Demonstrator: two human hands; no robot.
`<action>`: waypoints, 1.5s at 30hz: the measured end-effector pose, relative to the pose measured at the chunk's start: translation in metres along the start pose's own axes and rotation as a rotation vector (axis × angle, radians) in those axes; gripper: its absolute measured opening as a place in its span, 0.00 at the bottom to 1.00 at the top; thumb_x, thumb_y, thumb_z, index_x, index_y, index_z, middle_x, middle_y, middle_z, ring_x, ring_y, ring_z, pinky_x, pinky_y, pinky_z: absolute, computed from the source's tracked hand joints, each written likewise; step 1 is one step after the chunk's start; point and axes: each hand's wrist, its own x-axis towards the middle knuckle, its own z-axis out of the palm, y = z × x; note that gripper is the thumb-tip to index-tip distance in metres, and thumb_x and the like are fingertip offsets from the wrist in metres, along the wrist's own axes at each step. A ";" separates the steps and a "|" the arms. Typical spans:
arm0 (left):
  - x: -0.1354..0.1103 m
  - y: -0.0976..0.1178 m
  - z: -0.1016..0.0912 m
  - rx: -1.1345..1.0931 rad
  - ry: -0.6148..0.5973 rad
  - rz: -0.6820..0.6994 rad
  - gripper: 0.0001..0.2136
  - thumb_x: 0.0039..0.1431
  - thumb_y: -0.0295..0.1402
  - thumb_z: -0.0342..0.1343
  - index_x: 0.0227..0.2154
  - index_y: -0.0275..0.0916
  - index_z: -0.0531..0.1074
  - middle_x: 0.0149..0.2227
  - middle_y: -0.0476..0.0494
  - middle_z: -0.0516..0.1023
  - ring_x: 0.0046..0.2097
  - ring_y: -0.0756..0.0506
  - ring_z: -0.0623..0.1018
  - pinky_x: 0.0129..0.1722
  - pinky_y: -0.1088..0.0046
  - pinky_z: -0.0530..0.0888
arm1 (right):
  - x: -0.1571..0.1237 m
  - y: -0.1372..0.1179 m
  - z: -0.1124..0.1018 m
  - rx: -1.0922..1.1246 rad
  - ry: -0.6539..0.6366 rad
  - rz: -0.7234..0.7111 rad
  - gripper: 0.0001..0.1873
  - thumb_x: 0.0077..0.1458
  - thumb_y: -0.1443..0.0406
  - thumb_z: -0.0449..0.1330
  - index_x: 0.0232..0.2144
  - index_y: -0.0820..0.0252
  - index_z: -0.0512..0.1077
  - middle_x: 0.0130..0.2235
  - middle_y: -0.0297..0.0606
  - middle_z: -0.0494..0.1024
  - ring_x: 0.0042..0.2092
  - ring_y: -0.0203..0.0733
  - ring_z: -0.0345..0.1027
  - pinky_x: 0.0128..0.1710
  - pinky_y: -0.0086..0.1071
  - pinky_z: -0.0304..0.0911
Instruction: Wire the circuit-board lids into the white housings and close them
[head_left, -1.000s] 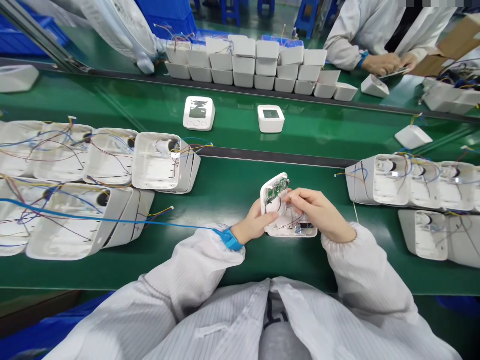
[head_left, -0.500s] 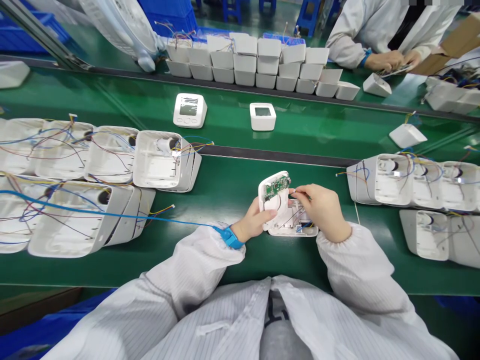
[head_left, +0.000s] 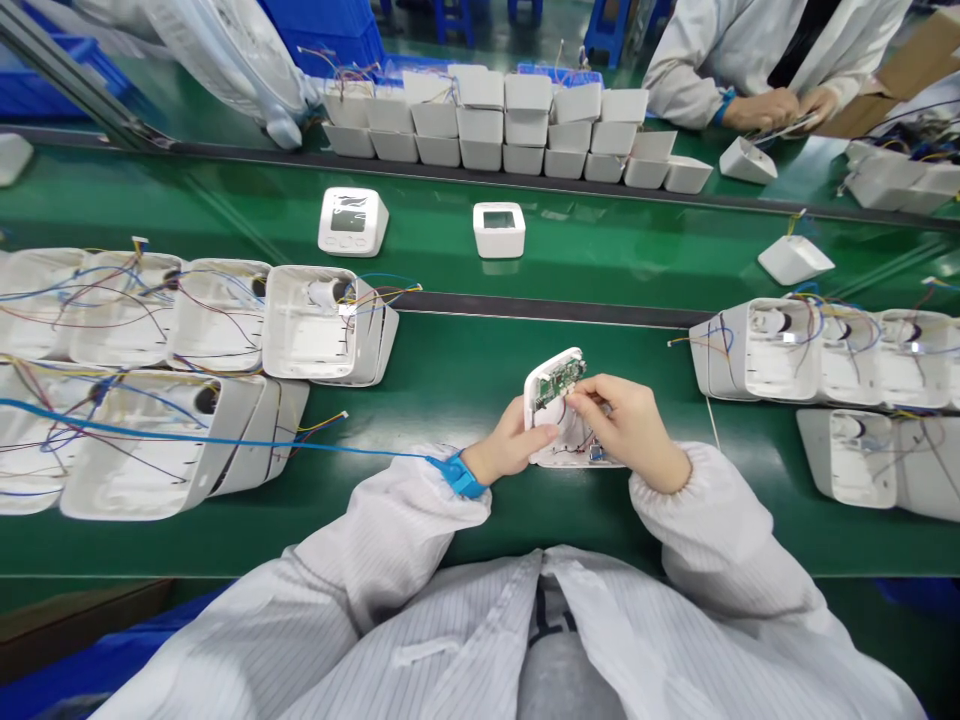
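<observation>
My left hand (head_left: 504, 442) grips a white plastic cover (head_left: 533, 402), tilted up on edge, thumb on its inner side. A green circuit board (head_left: 556, 384) sits inside the cover's upper part. Below and behind stands a white housing (head_left: 564, 460) with thin wires inside, partly hidden by my hands. My right hand (head_left: 628, 425) pinches at the board's lower edge; its fingertips close on a small wire connector, mostly hidden now. A blue wrist strap (head_left: 461, 474) with a blue cord is on my left wrist.
Open white housings with loose wires stand in rows at left (head_left: 311, 325) and right (head_left: 784, 350). Beyond a dark rail, two white devices with screens (head_left: 352, 222) (head_left: 499, 230) rest on the green belt. Housings are stacked farther back (head_left: 480, 122). A co-worker's hands (head_left: 780, 108) work at upper right.
My right hand has moved left and slightly down, bringing the connector from beside the board to its lower edge. The screen devices on the belt have shifted left.
</observation>
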 end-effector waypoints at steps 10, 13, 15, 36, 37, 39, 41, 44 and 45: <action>0.000 0.000 0.000 0.022 -0.003 -0.020 0.23 0.49 0.49 0.63 0.39 0.35 0.74 0.39 0.42 0.76 0.43 0.39 0.74 0.48 0.60 0.71 | -0.002 0.000 0.002 -0.106 0.032 -0.018 0.11 0.64 0.60 0.54 0.31 0.57 0.70 0.29 0.36 0.76 0.31 0.38 0.68 0.32 0.32 0.61; 0.000 0.001 0.001 0.002 -0.007 -0.026 0.22 0.50 0.49 0.62 0.41 0.35 0.74 0.40 0.42 0.77 0.43 0.40 0.74 0.47 0.61 0.72 | -0.002 0.000 0.002 -0.121 0.053 -0.029 0.10 0.64 0.61 0.54 0.31 0.57 0.70 0.29 0.35 0.76 0.30 0.37 0.68 0.32 0.32 0.60; 0.000 0.001 0.000 -0.007 -0.015 -0.026 0.22 0.50 0.48 0.62 0.41 0.35 0.74 0.39 0.42 0.77 0.42 0.40 0.75 0.46 0.62 0.72 | -0.003 0.000 0.002 -0.142 0.068 -0.046 0.10 0.64 0.61 0.55 0.31 0.58 0.70 0.29 0.35 0.75 0.30 0.37 0.67 0.32 0.32 0.59; 0.001 0.014 -0.001 -0.168 -0.137 -0.100 0.24 0.48 0.43 0.65 0.46 0.35 0.74 0.39 0.42 0.79 0.40 0.41 0.77 0.44 0.65 0.73 | 0.005 0.020 -0.002 -0.205 0.216 -0.326 0.23 0.60 0.56 0.60 0.54 0.59 0.68 0.49 0.46 0.78 0.47 0.49 0.74 0.45 0.41 0.67; 0.001 0.015 -0.001 -0.173 -0.135 -0.101 0.23 0.48 0.42 0.65 0.46 0.35 0.74 0.39 0.42 0.79 0.40 0.41 0.77 0.44 0.65 0.73 | 0.005 0.020 -0.002 -0.222 0.223 -0.318 0.22 0.61 0.56 0.60 0.54 0.60 0.69 0.48 0.46 0.79 0.46 0.48 0.74 0.44 0.41 0.67; 0.002 0.015 -0.001 -0.188 -0.135 -0.111 0.23 0.48 0.42 0.65 0.45 0.35 0.75 0.39 0.42 0.79 0.40 0.41 0.77 0.44 0.65 0.73 | 0.004 0.019 -0.001 -0.248 0.225 -0.303 0.22 0.61 0.55 0.59 0.53 0.60 0.70 0.47 0.46 0.79 0.45 0.48 0.75 0.44 0.40 0.67; 0.003 0.016 -0.001 -0.209 -0.145 -0.134 0.22 0.47 0.42 0.65 0.44 0.35 0.75 0.38 0.42 0.79 0.40 0.41 0.77 0.43 0.65 0.73 | 0.004 0.018 -0.001 -0.265 0.230 -0.296 0.22 0.61 0.54 0.58 0.52 0.60 0.70 0.47 0.46 0.80 0.44 0.47 0.75 0.43 0.39 0.67; 0.003 0.016 -0.001 -0.233 -0.160 -0.169 0.22 0.46 0.42 0.65 0.43 0.34 0.75 0.37 0.41 0.80 0.38 0.41 0.78 0.41 0.66 0.73 | 0.003 0.017 -0.001 -0.273 0.246 -0.306 0.22 0.61 0.55 0.59 0.52 0.61 0.71 0.46 0.45 0.80 0.43 0.47 0.75 0.42 0.38 0.67; 0.003 0.017 -0.001 -0.237 -0.156 -0.174 0.22 0.45 0.42 0.65 0.42 0.34 0.75 0.36 0.41 0.80 0.38 0.41 0.78 0.41 0.66 0.73 | 0.003 0.018 -0.001 -0.272 0.251 -0.310 0.22 0.61 0.55 0.59 0.52 0.61 0.71 0.46 0.45 0.80 0.43 0.46 0.75 0.42 0.38 0.67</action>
